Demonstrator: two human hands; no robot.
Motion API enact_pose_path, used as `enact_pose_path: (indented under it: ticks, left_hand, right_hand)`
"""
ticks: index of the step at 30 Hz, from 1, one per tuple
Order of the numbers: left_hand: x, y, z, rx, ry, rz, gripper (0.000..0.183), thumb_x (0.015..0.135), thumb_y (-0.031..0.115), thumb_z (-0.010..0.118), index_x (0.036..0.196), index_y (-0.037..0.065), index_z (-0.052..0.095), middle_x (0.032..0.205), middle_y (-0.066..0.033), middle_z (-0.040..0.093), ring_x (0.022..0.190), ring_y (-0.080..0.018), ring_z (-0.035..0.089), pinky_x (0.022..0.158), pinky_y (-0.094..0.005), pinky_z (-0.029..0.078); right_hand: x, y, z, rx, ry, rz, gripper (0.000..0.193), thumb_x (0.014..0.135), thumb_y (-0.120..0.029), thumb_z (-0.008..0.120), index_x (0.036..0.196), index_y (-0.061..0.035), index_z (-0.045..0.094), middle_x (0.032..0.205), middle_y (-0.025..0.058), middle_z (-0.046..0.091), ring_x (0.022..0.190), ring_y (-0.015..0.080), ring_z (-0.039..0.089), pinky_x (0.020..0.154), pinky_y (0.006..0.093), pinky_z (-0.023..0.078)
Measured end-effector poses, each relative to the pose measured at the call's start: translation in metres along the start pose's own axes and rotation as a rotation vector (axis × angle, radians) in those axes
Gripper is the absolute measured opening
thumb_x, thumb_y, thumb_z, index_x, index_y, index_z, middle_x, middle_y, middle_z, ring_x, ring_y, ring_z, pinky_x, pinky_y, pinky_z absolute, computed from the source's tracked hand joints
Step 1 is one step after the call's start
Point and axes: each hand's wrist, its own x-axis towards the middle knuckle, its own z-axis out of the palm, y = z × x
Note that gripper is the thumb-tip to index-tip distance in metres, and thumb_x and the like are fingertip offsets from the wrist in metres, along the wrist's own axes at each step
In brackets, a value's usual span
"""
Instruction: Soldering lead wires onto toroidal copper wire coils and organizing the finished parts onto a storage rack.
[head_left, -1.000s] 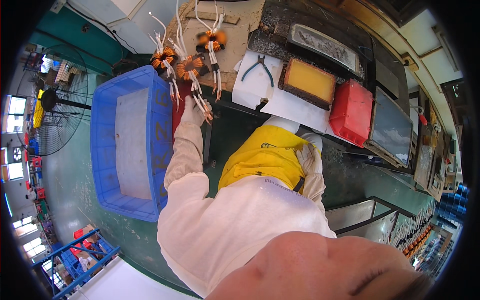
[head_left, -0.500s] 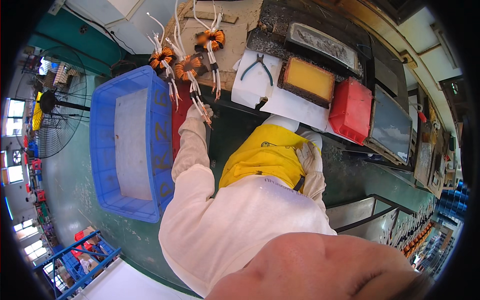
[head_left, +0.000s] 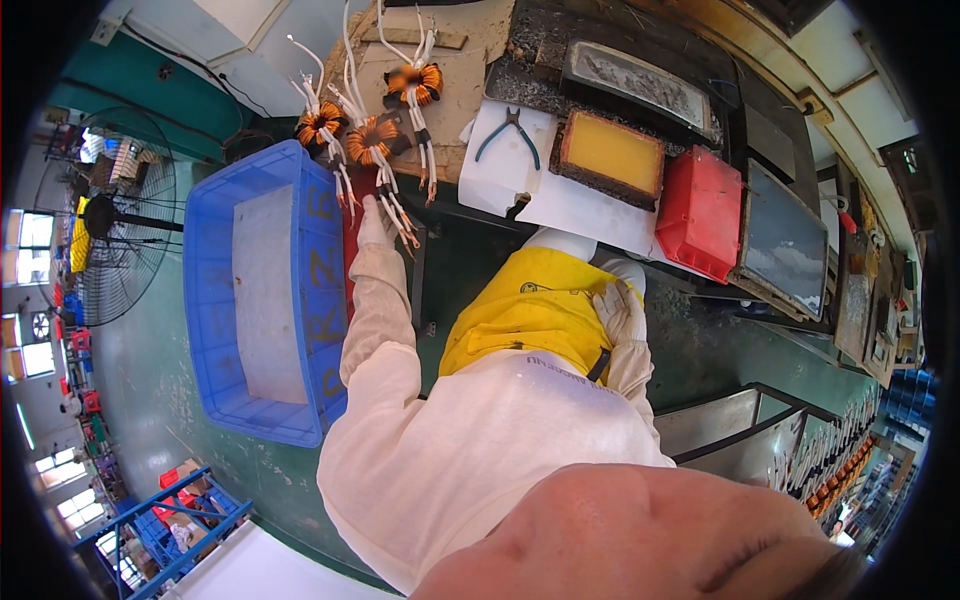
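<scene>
My left hand (head_left: 374,224), in a pale glove, reaches to the bench's near edge with its visible fingers stretched out. It lies beside the stripped lead ends of a copper-wound ring coil (head_left: 372,140); whether it touches them I cannot tell. Another ring coil (head_left: 321,123) sits to the left, and a third ring coil (head_left: 415,84) farther right, each with white sleeved leads hanging over the edge. My right hand (head_left: 620,311), also gloved, rests against the yellow apron (head_left: 520,305) at my waist, its fingers loosely extended, with nothing seen in it.
A blue crate (head_left: 318,300) stands at my left. On the bench are cutting pliers (head_left: 511,134) on white sheet, a tray of yellow material (head_left: 612,157), a grey metal-rimmed tray (head_left: 640,88) and a red bin (head_left: 700,215). A black fan (head_left: 105,215) stands far left.
My left hand has moved a little left and forward, away from the hanging lead ends it overlapped. My right hand stays at the apron. The view has shifted slightly.
</scene>
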Motion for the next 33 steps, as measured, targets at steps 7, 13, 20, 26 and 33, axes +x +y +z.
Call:
enact_pose_path:
  ticks: [7,13,20,26,33]
  left_hand:
    - [-0.006,0.017,0.014,0.223,-0.106,-0.008,0.035,0.090,0.031,0.064,0.109,0.003,0.056,0.095,-0.0079,0.058,0.079,-0.0219,0.058,0.067,-0.0403,0.051]
    - [-0.016,0.020,0.021,0.229,-0.110,-0.062,0.030,0.089,0.028,0.064,0.102,0.002,0.055,0.087,-0.0069,0.053,0.070,-0.0212,0.057,0.065,-0.0399,0.053]
    - [0.000,-0.015,0.002,-0.063,-0.228,-0.129,0.035,0.095,0.036,0.061,0.103,0.003,0.053,0.088,-0.0086,0.054,0.077,-0.0223,0.059,0.068,-0.0442,0.057]
    - [0.006,-0.026,0.002,0.033,-0.126,-0.118,0.031,0.094,0.030,0.063,0.099,0.001,0.053,0.090,-0.0110,0.058,0.077,-0.0234,0.061,0.068,-0.0429,0.060]
    - [-0.006,-0.008,0.010,0.061,-0.050,-0.049,0.036,0.091,0.031,0.067,0.106,0.001,0.054,0.085,-0.0113,0.059,0.069,-0.0238,0.062,0.067,-0.0399,0.059]
  right_hand:
    - [-0.001,0.001,-0.001,-0.006,0.016,-0.005,0.041,0.098,-0.031,0.055,0.131,-0.0072,0.053,0.127,0.0125,0.053,0.112,0.0293,0.055,0.098,0.0502,0.049]
    - [-0.003,-0.001,0.003,-0.006,0.029,0.000,0.041,0.098,-0.030,0.055,0.132,-0.0076,0.053,0.126,0.0124,0.054,0.109,0.0283,0.057,0.097,0.0480,0.050]
    - [-0.004,-0.001,0.006,-0.008,0.027,0.005,0.044,0.098,-0.031,0.054,0.135,-0.0079,0.050,0.127,0.0126,0.053,0.109,0.0279,0.057,0.098,0.0476,0.050]
    - [-0.003,0.000,0.004,-0.009,0.019,0.000,0.044,0.098,-0.031,0.054,0.135,-0.0075,0.050,0.129,0.0128,0.052,0.110,0.0282,0.057,0.098,0.0484,0.049]
    - [-0.003,0.001,0.002,0.003,0.013,-0.011,0.045,0.099,-0.032,0.052,0.137,-0.0078,0.046,0.130,0.0132,0.051,0.112,0.0283,0.054,0.098,0.0490,0.049]
